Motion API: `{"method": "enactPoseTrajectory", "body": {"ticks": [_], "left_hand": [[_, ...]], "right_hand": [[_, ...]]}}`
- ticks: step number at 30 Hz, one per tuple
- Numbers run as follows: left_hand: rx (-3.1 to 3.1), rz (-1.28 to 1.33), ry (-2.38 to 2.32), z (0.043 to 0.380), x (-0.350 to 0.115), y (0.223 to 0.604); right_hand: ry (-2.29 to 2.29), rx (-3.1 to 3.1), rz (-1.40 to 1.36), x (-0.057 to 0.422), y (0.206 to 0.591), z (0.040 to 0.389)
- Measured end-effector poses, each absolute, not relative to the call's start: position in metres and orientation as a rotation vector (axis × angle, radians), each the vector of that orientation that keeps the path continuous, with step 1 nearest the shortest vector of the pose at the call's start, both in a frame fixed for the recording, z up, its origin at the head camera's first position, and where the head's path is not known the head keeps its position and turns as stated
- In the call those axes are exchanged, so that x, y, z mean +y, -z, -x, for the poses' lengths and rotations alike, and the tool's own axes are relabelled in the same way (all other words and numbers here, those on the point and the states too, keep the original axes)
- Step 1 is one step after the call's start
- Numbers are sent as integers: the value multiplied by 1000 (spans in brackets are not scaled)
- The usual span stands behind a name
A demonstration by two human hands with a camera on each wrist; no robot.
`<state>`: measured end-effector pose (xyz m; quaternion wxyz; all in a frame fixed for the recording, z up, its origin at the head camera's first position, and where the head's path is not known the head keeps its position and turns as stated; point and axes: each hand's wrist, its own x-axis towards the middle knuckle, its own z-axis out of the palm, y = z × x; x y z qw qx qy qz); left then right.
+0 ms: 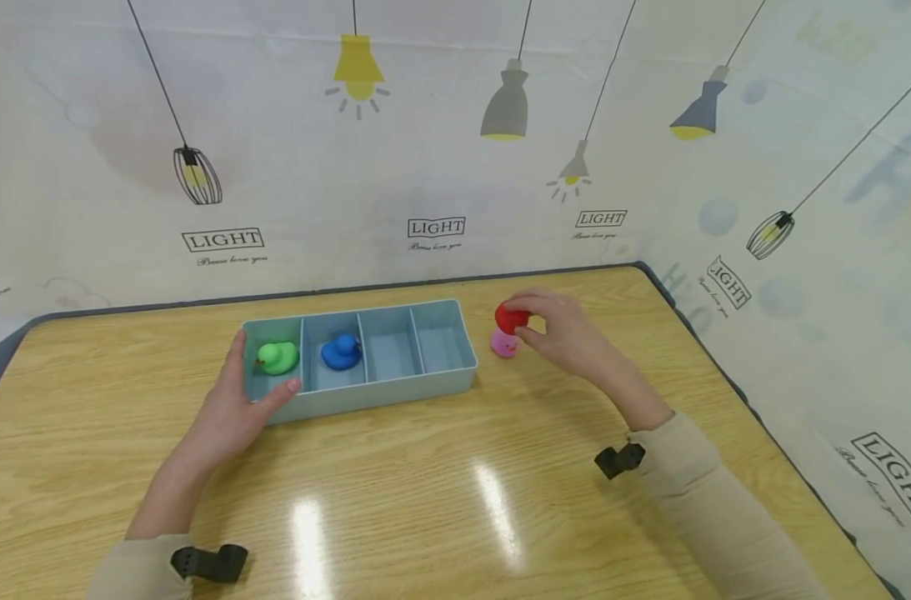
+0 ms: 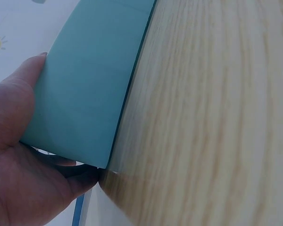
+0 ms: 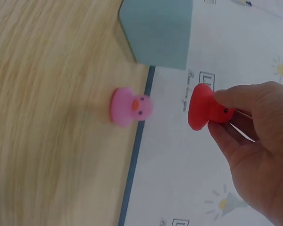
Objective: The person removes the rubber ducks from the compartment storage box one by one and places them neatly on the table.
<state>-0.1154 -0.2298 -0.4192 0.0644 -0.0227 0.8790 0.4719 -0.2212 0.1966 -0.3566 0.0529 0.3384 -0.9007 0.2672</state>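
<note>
My right hand (image 1: 563,333) pinches a red rubber duck (image 3: 203,107) between thumb and fingers, raised above the table. Below it, a pink rubber duck (image 3: 125,107) stands on the table, just right of a blue-grey divided box (image 1: 395,390). My left hand (image 1: 226,412) holds the box's left end, the thumb at the front rim and the fingers round the end wall. Inside the box, a green rubber duck (image 1: 278,358) sits in the leftmost compartment and a blue rubber duck (image 1: 340,353) in the one beside it. The two right compartments hold nothing.
The wooden table (image 1: 395,500) has a dark edge along the back and right. Behind it hangs a white backdrop (image 1: 297,175) printed with lamps. A black strap (image 1: 211,564) is on the left wrist, and another strap (image 1: 620,460) on the right.
</note>
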Motion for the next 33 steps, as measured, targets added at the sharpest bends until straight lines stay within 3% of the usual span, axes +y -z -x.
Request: {"method": "enactPoseTrajectory", "body": {"ticks": [33], "left_hand": [[2664, 58, -1406, 115, -230, 418]], "right_hand": [[-695, -2992, -799, 231, 407, 244]]}}
